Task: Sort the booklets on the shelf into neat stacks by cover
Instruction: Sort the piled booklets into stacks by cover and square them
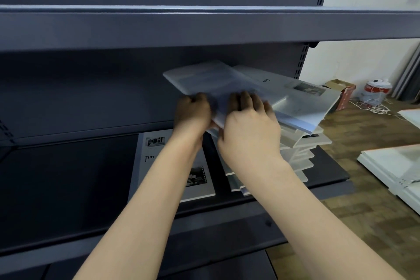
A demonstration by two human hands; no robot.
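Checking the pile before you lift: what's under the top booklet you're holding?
More booklets, fanned out unevenly, their edges showing. Both hands, left hand and right hand, cover the near part; their covers mostly cannot be seen.

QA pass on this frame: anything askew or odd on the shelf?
Yes. The booklet pile on the shelf's right end is fanned out, edges stepped and overhanging, not square. Both hands, left hand and right hand, hold a few booklets twisted above it. The single booklet at left lies flat.
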